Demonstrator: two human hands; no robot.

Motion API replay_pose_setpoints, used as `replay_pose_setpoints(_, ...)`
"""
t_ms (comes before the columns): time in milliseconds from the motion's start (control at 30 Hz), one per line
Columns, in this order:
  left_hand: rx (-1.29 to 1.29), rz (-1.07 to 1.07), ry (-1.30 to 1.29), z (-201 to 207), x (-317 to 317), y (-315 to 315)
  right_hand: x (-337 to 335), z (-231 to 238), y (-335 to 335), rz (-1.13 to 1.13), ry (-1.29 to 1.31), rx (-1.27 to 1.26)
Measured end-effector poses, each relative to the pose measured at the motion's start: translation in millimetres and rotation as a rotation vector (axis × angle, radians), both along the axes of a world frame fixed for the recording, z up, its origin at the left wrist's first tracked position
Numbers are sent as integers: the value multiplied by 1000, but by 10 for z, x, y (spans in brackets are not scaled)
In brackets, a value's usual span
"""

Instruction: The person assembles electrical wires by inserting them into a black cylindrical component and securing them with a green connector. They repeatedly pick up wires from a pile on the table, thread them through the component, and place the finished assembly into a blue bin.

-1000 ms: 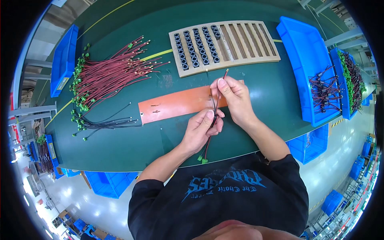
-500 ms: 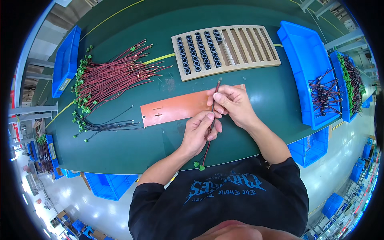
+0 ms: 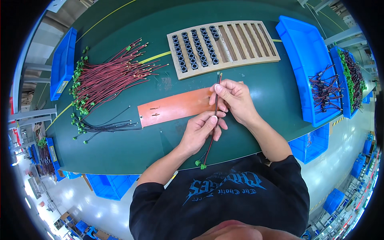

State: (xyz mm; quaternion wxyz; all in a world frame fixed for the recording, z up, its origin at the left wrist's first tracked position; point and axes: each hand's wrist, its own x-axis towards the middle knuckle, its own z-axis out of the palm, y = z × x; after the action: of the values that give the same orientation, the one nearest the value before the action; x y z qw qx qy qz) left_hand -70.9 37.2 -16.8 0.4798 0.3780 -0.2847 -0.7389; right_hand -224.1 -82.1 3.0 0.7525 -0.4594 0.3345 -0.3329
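Between my two hands runs a pair of thin wires (image 3: pixel 211 145), one red and one black. Their lower ends carry small green connectors (image 3: pixel 203 165) that hang near the table's front edge. Lower down on the wires, my left hand (image 3: pixel 200 130) pinches them between thumb and fingers. Above it my right hand (image 3: pixel 236 100) is closed on the same wires near their upper ends, and the tips stick up side by side past its thumb. Beneath the hands lies an orange strip (image 3: pixel 172 107) with two small slots, its right part partly covered by my right hand.
A slotted wooden rack (image 3: pixel 240 60) with black rings (image 3: pixel 194 51) in its left rows stands beyond my hands. Red wires (image 3: pixel 108 82) and black wires (image 3: pixel 107 127) with green connectors lie at left. Blue bins (image 3: pixel 296 52) stand right, one holding wire assemblies (image 3: pixel 326 90); another blue bin (image 3: pixel 64 64) is far left.
The wires' upper ends reach a little higher above my right hand, and two tips now show apart where they overlapped before. Both hands keep their grip, with fingers slightly shifted.
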Motion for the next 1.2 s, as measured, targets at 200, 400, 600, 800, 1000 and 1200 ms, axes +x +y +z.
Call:
replay_pose_setpoints(200,53,-79,139,18,48,-70,3,-17,18,-73,30,-111)
replay_pose_setpoints(400,24,-49,143,-18,29,-37,-14,13,22,-48,66,-148)
replay_pose_setpoints(600,83,-25,170,89,9,-62,-48,-7,-4,-60,10,-94)
replay_pose_setpoints(800,12,-207,-47,41,22,-31,-159,125,-208,-292,-289,83)
replay_pose_setpoints(1000,18,-195,-65,-11,-62,67,-197,89,-253,-330,-346,101)
replay_pose_setpoints(1200,-172,-124,-350,151,-115,98,-399,152,-512,-531,-125,-153)
